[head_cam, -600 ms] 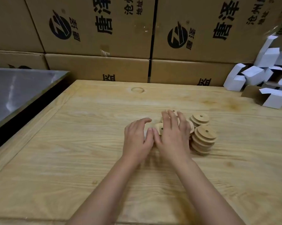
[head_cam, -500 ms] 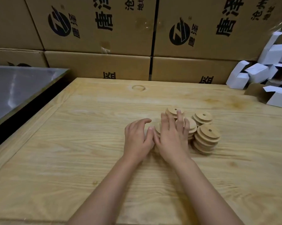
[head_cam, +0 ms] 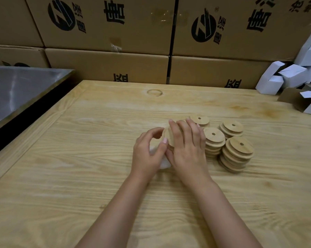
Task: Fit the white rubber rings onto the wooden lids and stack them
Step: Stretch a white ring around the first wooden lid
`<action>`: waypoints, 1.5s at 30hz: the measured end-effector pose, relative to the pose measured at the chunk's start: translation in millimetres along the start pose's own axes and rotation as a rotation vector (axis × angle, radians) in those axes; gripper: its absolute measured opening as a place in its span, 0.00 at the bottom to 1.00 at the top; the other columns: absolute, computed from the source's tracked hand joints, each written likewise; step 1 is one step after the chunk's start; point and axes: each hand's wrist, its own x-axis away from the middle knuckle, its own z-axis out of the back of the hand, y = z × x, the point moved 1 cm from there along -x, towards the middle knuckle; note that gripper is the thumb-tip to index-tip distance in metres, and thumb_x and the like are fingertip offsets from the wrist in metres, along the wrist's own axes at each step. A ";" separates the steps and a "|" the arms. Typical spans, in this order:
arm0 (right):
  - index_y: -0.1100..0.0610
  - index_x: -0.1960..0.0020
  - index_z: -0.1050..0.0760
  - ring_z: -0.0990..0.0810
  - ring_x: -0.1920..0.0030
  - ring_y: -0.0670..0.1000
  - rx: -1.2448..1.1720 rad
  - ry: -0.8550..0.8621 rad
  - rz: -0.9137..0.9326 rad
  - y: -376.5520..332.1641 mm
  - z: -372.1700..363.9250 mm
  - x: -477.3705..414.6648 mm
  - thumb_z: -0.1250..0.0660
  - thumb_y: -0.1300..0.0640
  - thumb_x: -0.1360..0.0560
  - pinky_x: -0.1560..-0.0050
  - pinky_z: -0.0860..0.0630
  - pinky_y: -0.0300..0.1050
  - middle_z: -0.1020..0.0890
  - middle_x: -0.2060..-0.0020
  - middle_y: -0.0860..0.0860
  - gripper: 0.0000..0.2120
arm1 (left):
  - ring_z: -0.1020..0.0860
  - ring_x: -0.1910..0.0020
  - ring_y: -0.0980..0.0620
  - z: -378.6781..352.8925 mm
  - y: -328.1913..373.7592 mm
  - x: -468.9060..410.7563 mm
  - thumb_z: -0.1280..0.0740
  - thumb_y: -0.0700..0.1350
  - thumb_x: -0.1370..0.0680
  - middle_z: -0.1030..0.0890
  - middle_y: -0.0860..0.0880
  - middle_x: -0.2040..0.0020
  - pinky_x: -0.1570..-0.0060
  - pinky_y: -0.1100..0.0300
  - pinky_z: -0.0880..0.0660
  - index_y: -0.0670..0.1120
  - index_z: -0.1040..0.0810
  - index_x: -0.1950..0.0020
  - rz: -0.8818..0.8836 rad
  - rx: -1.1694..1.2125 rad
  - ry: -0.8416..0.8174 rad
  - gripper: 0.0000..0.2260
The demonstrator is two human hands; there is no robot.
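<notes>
The wooden lid [head_cam: 167, 135] was tilted up on edge between my hands. Half a second before, it had lain low among the others under my flat right palm. My right hand [head_cam: 187, 147] had taken hold of it, with the fingers draped across its face and curled over the far rim. My left hand [head_cam: 147, 156] had changed too. Its fingers had rested flat on the table [head_cam: 79, 176], and now they were arched, with the thumb tip touching the lid's near edge.

A white patch showed under that palm, which I took for the white rubber rings [head_cam: 164, 164]. The hand hid them, so I could not tell whether my left fingers pinched one.

The stacks of lids [head_cam: 239, 153] stood to my right as before, the nearest just beside my right knuckles.

I judged that the pick-up was done and the fitting was about to start. A ring still had to be stretched round this lid's edge before it could join a stack. My grip on the tilted lid needed to stay firm while the left hand worked the rubber on, or the lid could have slipped into the nearest pile.
</notes>
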 end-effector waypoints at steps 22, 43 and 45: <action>0.60 0.45 0.20 0.30 0.33 0.63 -0.119 -0.220 -0.081 -2.1 -14.8 18.8 0.30 0.57 0.27 0.32 0.38 0.62 0.21 0.42 0.58 0.12 | 0.23 0.65 0.58 21.2 -23.5 -16.2 0.35 0.37 0.23 0.18 0.55 0.65 0.67 0.64 0.26 0.43 0.20 0.54 0.326 0.455 0.097 0.05; 0.57 0.55 0.19 0.20 0.49 0.52 -0.354 0.019 -0.149 -4.0 -16.6 17.6 0.36 0.61 0.28 0.30 0.46 0.60 0.18 0.60 0.48 0.08 | 0.20 0.61 0.54 20.1 -26.3 -15.3 0.33 0.37 0.24 0.17 0.53 0.62 0.63 0.60 0.21 0.41 0.20 0.53 0.398 0.504 0.067 0.04; 0.57 0.57 0.19 0.19 0.50 0.52 -0.388 0.042 -0.183 -3.6 -15.2 16.9 0.32 0.62 0.31 0.30 0.47 0.60 0.17 0.61 0.48 0.05 | 0.19 0.60 0.53 20.2 -25.7 -14.6 0.33 0.37 0.24 0.17 0.52 0.62 0.62 0.59 0.21 0.41 0.19 0.53 0.397 0.496 0.054 0.03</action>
